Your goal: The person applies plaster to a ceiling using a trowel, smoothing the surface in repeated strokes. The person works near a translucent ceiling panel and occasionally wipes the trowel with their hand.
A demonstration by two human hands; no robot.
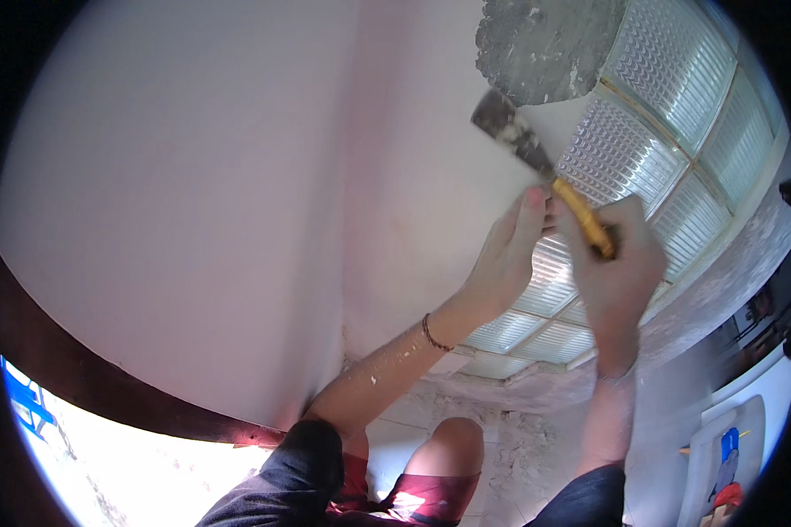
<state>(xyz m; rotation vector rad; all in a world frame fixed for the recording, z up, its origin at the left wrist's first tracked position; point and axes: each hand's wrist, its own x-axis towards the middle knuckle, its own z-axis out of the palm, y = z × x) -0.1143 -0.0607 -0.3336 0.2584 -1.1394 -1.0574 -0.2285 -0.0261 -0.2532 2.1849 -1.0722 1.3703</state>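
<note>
Dark brown edging point(66, 358) and blue object point(25, 397), lower left; red item point(728, 494), lower right.

a yellow-handled putty knife point(529, 148) is gripped in the right hand point(624, 259), its smeared blade point(501, 121) pointed up-left near a grey wall patch point(549, 53); the left hand point(506, 255) (a dark bracelet point(428, 332) is worn at the wrist) is held just beside the handle point(583, 214).

Yellow scraper handle point(582, 213), grey patch point(547, 53) (white-flecked)
</note>
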